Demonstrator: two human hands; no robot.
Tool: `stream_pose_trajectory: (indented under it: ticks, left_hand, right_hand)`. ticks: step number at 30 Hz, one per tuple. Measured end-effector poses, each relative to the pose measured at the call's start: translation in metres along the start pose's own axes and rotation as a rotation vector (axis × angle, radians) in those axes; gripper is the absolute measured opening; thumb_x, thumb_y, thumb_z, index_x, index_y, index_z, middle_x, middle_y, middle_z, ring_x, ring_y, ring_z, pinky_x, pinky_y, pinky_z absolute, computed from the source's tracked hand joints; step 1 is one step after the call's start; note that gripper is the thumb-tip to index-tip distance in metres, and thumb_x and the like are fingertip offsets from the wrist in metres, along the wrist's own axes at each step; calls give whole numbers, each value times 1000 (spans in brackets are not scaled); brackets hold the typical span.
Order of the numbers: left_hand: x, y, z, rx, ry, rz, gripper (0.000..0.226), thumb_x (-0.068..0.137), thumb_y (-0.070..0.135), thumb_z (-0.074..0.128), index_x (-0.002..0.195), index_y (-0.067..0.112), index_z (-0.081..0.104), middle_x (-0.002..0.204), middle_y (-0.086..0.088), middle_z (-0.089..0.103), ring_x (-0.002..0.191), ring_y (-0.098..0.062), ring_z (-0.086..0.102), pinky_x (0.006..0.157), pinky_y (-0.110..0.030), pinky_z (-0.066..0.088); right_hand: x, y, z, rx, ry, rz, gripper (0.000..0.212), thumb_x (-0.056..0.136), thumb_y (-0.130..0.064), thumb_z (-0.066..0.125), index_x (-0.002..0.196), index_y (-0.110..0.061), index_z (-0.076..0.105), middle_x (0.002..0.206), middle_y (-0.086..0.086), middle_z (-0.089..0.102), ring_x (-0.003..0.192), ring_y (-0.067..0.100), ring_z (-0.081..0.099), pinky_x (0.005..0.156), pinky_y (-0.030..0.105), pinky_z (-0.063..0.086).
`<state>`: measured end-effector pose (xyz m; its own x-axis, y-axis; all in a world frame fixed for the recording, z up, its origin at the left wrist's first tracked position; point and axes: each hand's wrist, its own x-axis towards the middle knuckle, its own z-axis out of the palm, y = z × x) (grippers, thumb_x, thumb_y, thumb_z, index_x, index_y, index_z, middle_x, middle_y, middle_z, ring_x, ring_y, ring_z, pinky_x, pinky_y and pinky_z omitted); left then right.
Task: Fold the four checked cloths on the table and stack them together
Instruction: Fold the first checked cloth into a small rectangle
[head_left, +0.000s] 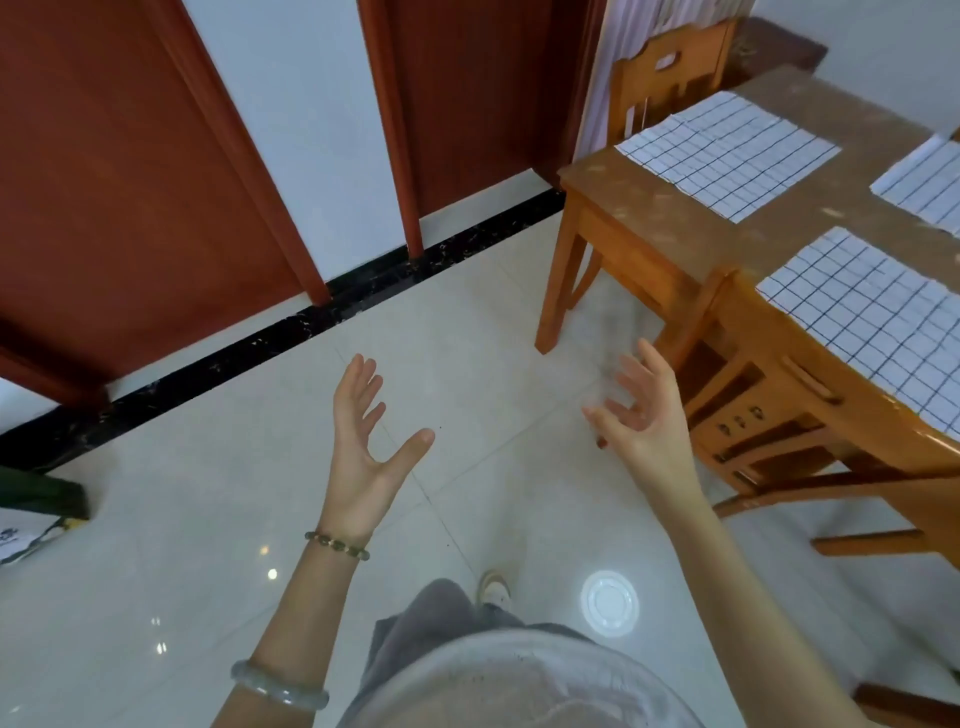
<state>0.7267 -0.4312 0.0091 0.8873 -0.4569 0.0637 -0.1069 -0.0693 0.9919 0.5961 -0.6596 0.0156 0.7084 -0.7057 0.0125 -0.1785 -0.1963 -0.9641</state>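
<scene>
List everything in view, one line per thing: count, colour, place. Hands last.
checked cloths: three visible, white with dark grid, flat on the table
table: one, brown top, orange wood legs, right
chairs: two, orange wood, one at the table's far end, one at its near side
doors: two, red-brown, back wall
bracelets: two, dark beads at left wrist, pale bangle on left forearm
left hand: one, open, empty, above floor
right hand: one, open, empty, near the closer chair
</scene>
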Motion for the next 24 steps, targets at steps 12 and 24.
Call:
stream_pose_trajectory:
  ticks: [12,24]
  left_hand:
    - [232,-24,-2,18,59,38,90,76,18,71,148,29,19,151,10,29,137,-2,33,115,-39,30]
    - [522,-20,-5,13,-127,126,89,76,17,73,146,31,20,145,20,32,135,-1,34,115,-39,30]
  right_hand:
    - [213,-1,62,-5,-20,25,82,81,-22,75,146,-30,26,144,-5,41,129,11,44,103,39,46]
    - [438,-47,141,86,121,7,79,83,-10,73,146,-27,28,148,-2,40,130,8,45,106,38,43]
